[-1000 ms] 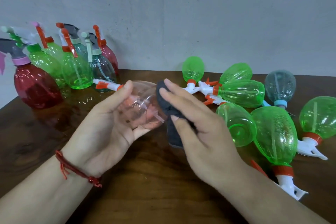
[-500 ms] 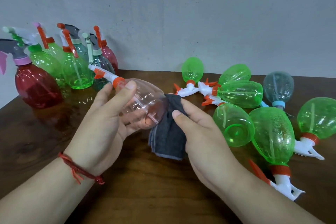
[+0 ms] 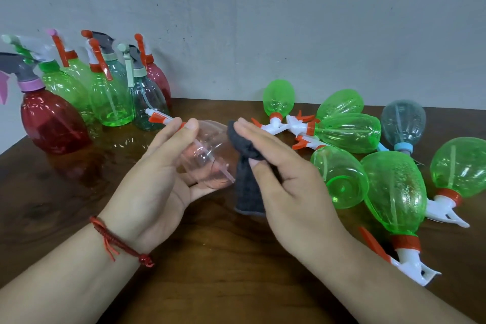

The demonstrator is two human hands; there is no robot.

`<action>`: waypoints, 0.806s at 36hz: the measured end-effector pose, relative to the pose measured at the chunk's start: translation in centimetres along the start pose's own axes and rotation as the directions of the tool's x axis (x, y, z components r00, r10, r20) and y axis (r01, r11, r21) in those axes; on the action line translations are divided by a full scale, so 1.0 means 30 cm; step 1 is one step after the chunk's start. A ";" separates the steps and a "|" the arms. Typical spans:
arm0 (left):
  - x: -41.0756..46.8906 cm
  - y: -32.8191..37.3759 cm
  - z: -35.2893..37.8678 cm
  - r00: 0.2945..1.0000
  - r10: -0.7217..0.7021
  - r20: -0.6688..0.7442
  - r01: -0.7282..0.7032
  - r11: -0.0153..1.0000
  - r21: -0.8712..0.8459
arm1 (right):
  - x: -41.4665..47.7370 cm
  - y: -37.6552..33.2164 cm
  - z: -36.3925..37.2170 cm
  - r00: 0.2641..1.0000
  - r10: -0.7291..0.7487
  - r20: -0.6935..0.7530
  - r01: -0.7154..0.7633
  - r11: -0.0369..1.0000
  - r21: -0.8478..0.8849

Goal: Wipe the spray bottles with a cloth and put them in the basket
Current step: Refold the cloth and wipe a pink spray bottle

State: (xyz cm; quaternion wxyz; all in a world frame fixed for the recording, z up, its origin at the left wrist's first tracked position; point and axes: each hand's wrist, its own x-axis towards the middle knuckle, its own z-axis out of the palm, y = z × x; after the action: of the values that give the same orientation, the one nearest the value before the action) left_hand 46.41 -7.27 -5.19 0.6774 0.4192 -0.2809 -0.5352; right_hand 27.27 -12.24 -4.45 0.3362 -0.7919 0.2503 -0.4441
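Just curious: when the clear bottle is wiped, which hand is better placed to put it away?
Probably left: the left hand grips the clear bottle, while the right hand holds the dark cloth against it.

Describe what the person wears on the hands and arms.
Both forearms are bare, with no sleeves or gloves. The left hand has a red braided cord bracelet at the wrist, with loose ends and a knot. The right hand shows no rings.
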 end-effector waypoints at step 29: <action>-0.053 0.010 0.067 0.976 0.197 -0.092 -0.193 0.980 0.057 | 0.001 -0.006 0.001 0.957 -0.225 -0.186 0.192 0.965 -0.180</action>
State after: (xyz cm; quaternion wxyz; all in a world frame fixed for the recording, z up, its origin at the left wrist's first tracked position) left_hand 44.47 -6.25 -3.83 0.7293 0.4311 -0.3000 -0.4384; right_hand 27.31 -12.14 -4.31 0.1953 -0.7884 0.2332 -0.5347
